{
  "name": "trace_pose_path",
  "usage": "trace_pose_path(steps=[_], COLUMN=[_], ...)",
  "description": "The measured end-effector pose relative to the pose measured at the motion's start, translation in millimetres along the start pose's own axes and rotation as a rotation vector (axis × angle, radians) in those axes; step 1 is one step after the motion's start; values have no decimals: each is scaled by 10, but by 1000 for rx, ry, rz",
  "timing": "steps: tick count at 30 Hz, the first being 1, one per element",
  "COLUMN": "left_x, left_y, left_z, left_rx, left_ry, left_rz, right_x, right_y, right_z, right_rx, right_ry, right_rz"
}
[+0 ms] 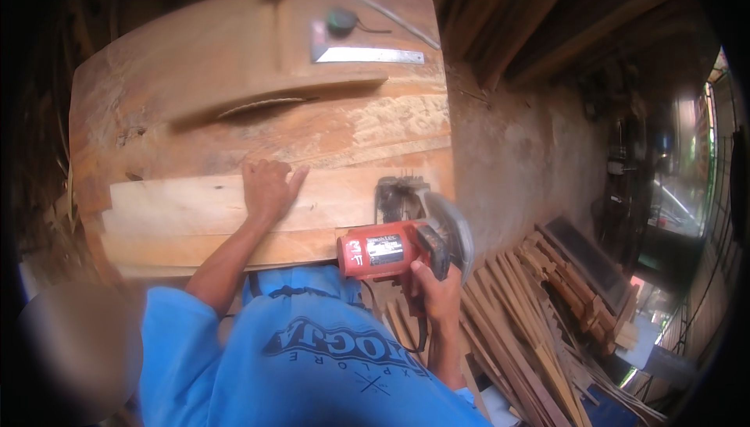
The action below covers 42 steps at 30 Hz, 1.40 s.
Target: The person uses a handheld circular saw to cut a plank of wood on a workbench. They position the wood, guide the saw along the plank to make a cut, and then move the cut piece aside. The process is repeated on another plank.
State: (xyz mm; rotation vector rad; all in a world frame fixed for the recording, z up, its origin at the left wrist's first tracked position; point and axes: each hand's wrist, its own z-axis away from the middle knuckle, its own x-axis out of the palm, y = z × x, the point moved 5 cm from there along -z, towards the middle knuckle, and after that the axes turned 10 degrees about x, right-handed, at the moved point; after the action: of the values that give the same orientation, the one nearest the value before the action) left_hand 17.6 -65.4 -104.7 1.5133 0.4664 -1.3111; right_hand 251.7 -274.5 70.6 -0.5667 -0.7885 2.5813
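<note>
A: Saw (pixel 402 243) status?

B: Right hand (pixel 437 290) closed around rear handle, at bench's 5 o'clock edge. Red motor housing, metal guard: judged heavy, rigid; hold by handle only.

A: Plank (pixel 203 220)?

B: Left hand (pixel 267 189) flat, fingers spread, pressing it at 9 o'clock of saw. Pale, rough, stiff wood. Square (pixel 367 54) lies at 12 o'clock.

A worn wooden bench (pixel 195 75) fills the upper left, its top scuffed and pale in patches. To its right runs a bare, dusty earthen floor (pixel 523 153). A heap of loose timber offcuts (pixel 539 310) lies at lower right. Long planks (pixel 539 21) lean in the dim upper right. Daylight enters through what may be a barred opening (pixel 695 192) at the far right.
</note>
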Motion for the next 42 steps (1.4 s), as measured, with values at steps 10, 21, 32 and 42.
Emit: trace_pose_path(steps=[10, 21, 32, 42], left_x=[-35, 33, 88, 82], left_y=[-4, -28, -29, -35], left_z=[-30, -85, -84, -100], left_rx=[38, 41, 46, -16], left_ry=[33, 33, 50, -18], left_rz=[-60, -24, -104, -41], right_x=[102, 262, 300, -219], right_y=[-387, -789, -941, -159], right_z=[-235, -582, -780, -18], right_rx=[-43, -140, -224, -38], right_ry=[-17, -31, -52, 41], right_rz=[3, -1, 27, -27])
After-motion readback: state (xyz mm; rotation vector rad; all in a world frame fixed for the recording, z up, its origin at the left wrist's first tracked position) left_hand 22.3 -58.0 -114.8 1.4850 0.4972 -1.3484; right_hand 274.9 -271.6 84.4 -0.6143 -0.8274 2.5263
